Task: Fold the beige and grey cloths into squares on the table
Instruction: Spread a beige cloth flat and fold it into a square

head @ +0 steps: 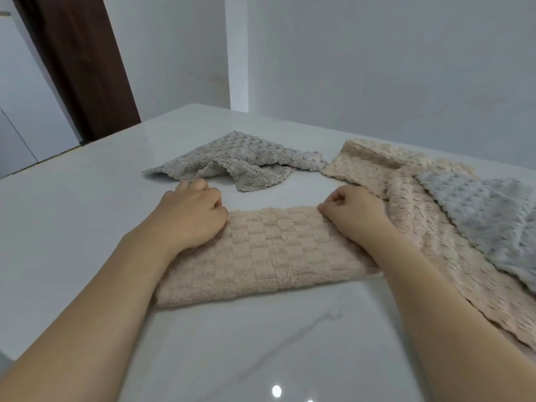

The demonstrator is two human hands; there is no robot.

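Note:
A beige waffle cloth (266, 253) lies folded into a wide band across the middle of the white table (87, 198). My left hand (191, 219) pinches its far left corner, fingers curled. At the far right corner my right hand (356, 216) pinches the cloth in the same way. A crumpled grey cloth (240, 161) lies just beyond my hands. To the right, another beige cloth (420, 216) is spread out loosely, with a second grey cloth (493, 216) lying on top of it.
The table's left edge (43, 166) runs diagonally, with a dark brown door frame (78, 62) behind it. White walls (377, 68) stand close behind the table's far edge. Glossy bare tabletop (261, 343) lies near me.

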